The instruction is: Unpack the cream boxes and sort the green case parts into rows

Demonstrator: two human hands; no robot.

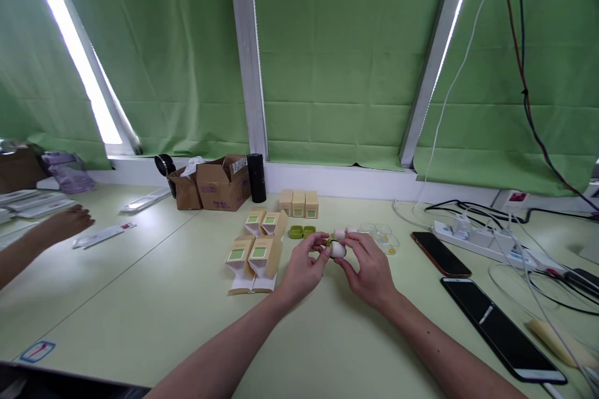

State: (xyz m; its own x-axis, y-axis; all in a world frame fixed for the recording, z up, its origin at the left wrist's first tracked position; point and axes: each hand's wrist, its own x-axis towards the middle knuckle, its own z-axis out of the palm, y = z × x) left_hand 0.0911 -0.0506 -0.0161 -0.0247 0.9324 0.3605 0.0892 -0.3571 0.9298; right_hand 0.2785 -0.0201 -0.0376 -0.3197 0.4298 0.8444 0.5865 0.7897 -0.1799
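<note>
Between my hands is a small white rounded piece with a green part at its upper left; its exact kind is too small to make out. My left hand pinches it from the left, and the fingers of my right hand close on its right side. Just beyond my left fingers sit small olive-green square containers. Pale pink pieces lie behind the held piece, partly hidden by my fingers. Beside them, several clear round plastic cups stand close together, one with something yellow in it.
Opened small cartons lie left of my hands; closed beige boxes stand behind. Farther back are a cardboard box and a black cylinder. Phones, a power strip and cables occupy the right. Another person's hand is at left.
</note>
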